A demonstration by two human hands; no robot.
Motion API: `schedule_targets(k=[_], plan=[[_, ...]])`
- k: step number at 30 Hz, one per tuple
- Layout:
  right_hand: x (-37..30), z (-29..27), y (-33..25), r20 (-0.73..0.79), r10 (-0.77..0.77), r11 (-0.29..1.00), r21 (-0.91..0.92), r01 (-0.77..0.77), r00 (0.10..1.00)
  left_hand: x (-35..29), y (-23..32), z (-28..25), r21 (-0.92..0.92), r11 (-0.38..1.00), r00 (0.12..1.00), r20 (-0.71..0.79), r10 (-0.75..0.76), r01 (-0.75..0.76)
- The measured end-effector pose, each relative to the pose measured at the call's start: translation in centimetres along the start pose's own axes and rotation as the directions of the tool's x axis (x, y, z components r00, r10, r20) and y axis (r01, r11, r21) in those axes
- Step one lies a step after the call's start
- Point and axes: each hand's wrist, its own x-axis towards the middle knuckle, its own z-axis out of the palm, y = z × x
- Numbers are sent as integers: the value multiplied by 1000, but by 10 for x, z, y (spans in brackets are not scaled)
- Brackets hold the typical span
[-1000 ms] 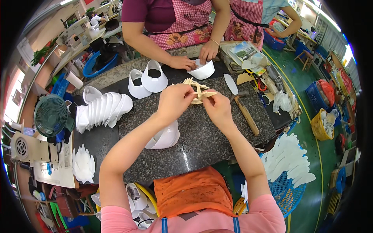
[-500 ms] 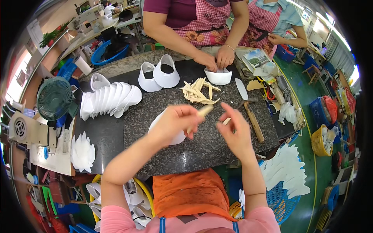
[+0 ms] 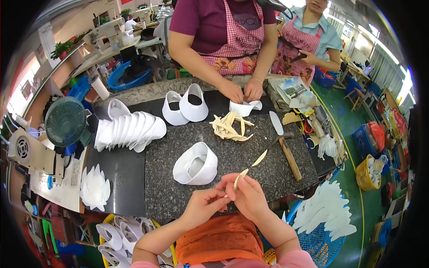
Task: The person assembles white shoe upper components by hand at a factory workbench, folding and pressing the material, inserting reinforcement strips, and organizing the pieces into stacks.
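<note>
My right hand (image 3: 249, 199) pinches a thin, curved cream strip (image 3: 240, 178) between thumb and fingers. Right beside it, my left hand (image 3: 203, 209) has its thumb and fingertips pressed together; what they grip, if anything, is too small to make out. Beyond my hands is a loose cream strip (image 3: 259, 158), apart from the tangled pile of cream strips (image 3: 227, 127) farther back. To the left of my hands a white shoe upper (image 3: 196, 172) stands on the speckled stone slab (image 3: 165, 196).
A hammer (image 3: 290, 159) and a white sole-shaped piece (image 3: 276, 123) lie at right. Nested white uppers (image 3: 129, 131) stand at left, near a fan (image 3: 66, 121). Across the table a co-worker's hands (image 3: 243, 92) handle another white piece (image 3: 241, 108).
My hands have drawn nearer to me and come together, uncovering the white upper. A single cream strip now shows in front of them. The co-worker's white piece has tilted and changed shape.
</note>
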Motion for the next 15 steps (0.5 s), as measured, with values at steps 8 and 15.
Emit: schedule_targets(k=[8, 15], plan=[[-1, -3, -6, -212, -65, 977, -212, 19, 975, -18, -6, -2, 496, 816, 932, -35, 361, -298], [2, -59, 30, -298, -22, 817, -556, -155, 954, -3, -12, -36, 734, 662, 657, -428, 621, -148]])
